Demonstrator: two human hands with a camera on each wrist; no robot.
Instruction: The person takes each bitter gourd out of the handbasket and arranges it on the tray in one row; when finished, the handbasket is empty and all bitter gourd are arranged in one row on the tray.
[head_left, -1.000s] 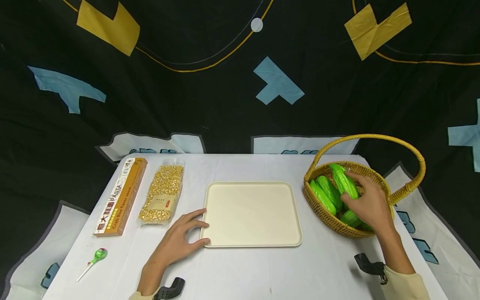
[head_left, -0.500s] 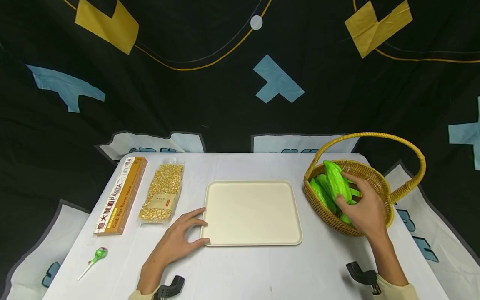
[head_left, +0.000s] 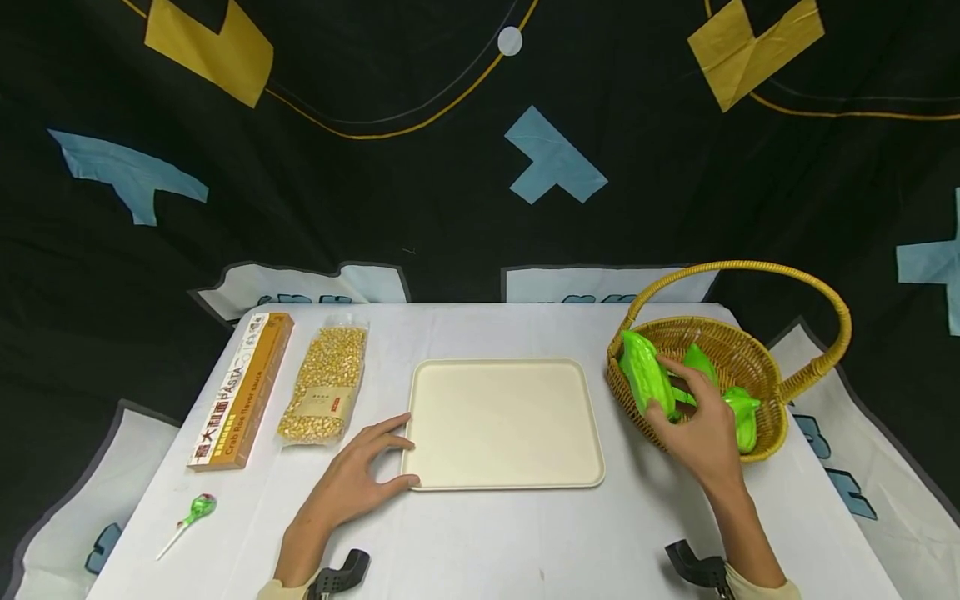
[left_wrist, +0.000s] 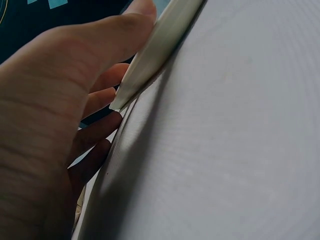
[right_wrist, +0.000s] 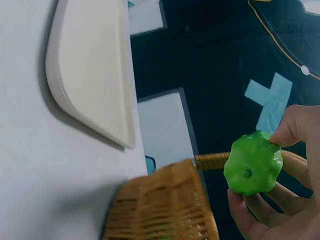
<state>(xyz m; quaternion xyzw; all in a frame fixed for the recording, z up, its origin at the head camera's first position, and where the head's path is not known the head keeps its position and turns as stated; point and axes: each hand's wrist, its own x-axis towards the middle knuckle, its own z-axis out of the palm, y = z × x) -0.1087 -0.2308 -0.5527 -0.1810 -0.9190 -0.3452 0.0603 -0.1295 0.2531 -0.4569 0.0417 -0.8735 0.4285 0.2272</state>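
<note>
With fingers and thumb of the right hand (head_left: 703,429) clamped on a ribbed green bitter gourd (head_left: 647,371), holding it, in the head view, over the left side of a woven basket (head_left: 738,350), to the right of the cream tray (head_left: 502,425). Can see other bitter gourds (head_left: 742,408) inside the basket. With the left hand (head_left: 351,487), touching the tray's left edge, fingers spread apart and slightly bent, thumb beside the near corner. Left of the tray, on the white tablecloth (head_left: 480,542), can make out a clear bag of corn kernels (head_left: 322,383) and, farther left, a pasta box (head_left: 243,392) printed "Crab Roe flavor sauce". Nearer than the box, also left of the tray, can see a green lollipop (head_left: 201,506) on a white stick. Beyond the tray, can see a black backdrop (head_left: 375,217) with blue and yellow shapes.

In the left wrist view, can see the tray's rim close up, with thumb and fingertips against it; cannot tell how firmly pressed.

In the right wrist view, can see the bitter gourd end-on, lobed, with a small nub in the middle, pinched between thumb and fingers, well apart from the tray.
</note>
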